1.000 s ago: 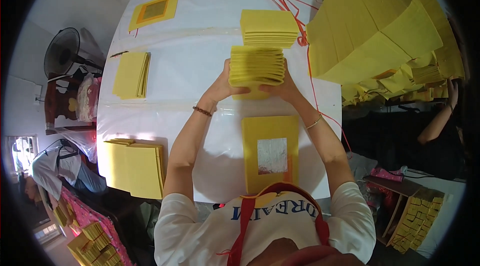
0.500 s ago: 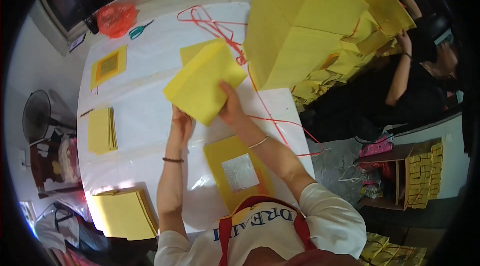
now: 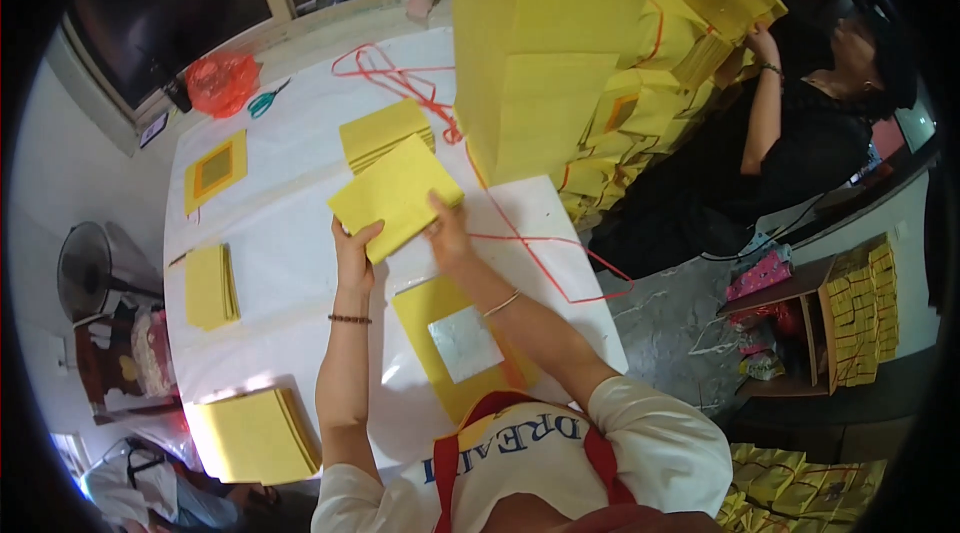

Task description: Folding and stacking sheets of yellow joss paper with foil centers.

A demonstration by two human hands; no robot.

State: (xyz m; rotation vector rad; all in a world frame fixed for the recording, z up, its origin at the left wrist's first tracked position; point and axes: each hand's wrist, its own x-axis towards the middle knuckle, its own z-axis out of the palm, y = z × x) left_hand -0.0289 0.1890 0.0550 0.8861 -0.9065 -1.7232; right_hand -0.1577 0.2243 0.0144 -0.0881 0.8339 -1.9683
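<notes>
A folded yellow paper packet [image 3: 393,195] is held above the white-covered table [image 3: 300,273]. My left hand [image 3: 356,251] grips its near left corner, thumb on top and fingers underneath. My right hand [image 3: 448,233] clasps the right edge, thumb on the upper face. Just behind the packet lies a stack of yellow papers [image 3: 382,131], partly covered by it. Close to my body, a yellow sheet with a silver square [image 3: 464,345] lies flat, partly hidden by my right forearm.
Large yellow paper bundles [image 3: 540,113] rise at the right, with a co-worker's hand [image 3: 765,45] on them. Red string [image 3: 400,83] trails over the table. Scissors [image 3: 264,105], a red plastic bag [image 3: 222,85], a patterned sheet [image 3: 214,173] and yellow stacks [image 3: 210,283] lie left.
The yellow packet has been lowered and turned flatter, and my left thumb now shows on top. More of the stack behind it is visible. The view has shifted slightly.
</notes>
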